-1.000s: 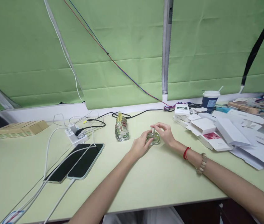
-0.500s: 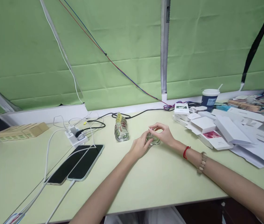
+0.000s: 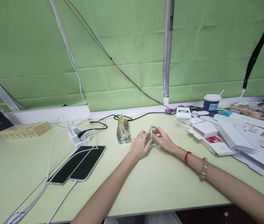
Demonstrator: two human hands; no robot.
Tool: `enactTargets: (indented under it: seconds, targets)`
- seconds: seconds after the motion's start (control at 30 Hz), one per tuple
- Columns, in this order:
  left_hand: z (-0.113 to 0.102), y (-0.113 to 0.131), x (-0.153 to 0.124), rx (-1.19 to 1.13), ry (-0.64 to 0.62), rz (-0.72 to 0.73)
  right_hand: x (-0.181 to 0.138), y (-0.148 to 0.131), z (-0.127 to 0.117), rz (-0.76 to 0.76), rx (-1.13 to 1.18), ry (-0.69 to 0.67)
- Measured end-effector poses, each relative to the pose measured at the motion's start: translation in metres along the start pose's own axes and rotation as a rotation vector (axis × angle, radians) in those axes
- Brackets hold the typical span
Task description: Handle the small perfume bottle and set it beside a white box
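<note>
- We see both our hands meeting at the middle of a pale green table (image 3: 146,186), on a small glass bottle (image 3: 152,141) with a silver cap.
- Our left hand (image 3: 138,146) curls half closed around the bottle's 9 o'clock side, fingers touching the glass.
- Our right hand (image 3: 163,139) cups it from 3 o'clock, fingers loosely bent by the cap.
- The bottle stands upright on the table with its cap on; it is not in a box.
- At 10 o'clock from the bottle, near it, stands a row of bottles (image 3: 123,132) like it.
- At 2 o'clock lie white boxes (image 3: 218,133), some open, with a paper cup (image 3: 212,103) behind.
- At 8 o'clock lie two phones (image 3: 80,163) on cables, with a power strip (image 3: 78,137) beyond.
- Nothing lies between the bottle and the boxes.
</note>
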State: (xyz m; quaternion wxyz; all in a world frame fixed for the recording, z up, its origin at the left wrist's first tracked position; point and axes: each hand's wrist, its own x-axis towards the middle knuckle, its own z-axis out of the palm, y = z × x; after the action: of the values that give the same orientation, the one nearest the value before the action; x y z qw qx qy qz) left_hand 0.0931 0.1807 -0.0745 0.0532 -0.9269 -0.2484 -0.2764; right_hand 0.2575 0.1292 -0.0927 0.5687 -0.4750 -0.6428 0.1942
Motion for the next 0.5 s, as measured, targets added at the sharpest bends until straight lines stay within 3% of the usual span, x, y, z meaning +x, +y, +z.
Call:
enactTargets:
  seconds: [0.13, 0.23, 0.33, 0.43, 0.5]
  targets:
    - [-0.014, -0.013, 0.000, 0.145, 0.036, 0.024, 0.002, 0.005, -0.007, 0.077, 0.067, 0.109]
    - [-0.021, -0.020, -0.001, 0.137, 0.203, -0.016, 0.003, 0.008, -0.009, 0.130, 0.065, 0.173]
    - [-0.019, -0.016, -0.003, 0.135, 0.319, 0.058, 0.003, 0.008, -0.007, 0.146, 0.041, 0.170]
    - [-0.011, -0.002, -0.001, 0.204, 0.277, 0.199, 0.002, 0.007, -0.006, 0.146, 0.027, 0.132]
    - [-0.008, 0.006, 0.001, 0.223, 0.244, 0.207, 0.002, 0.006, -0.005, 0.145, 0.027, 0.123]
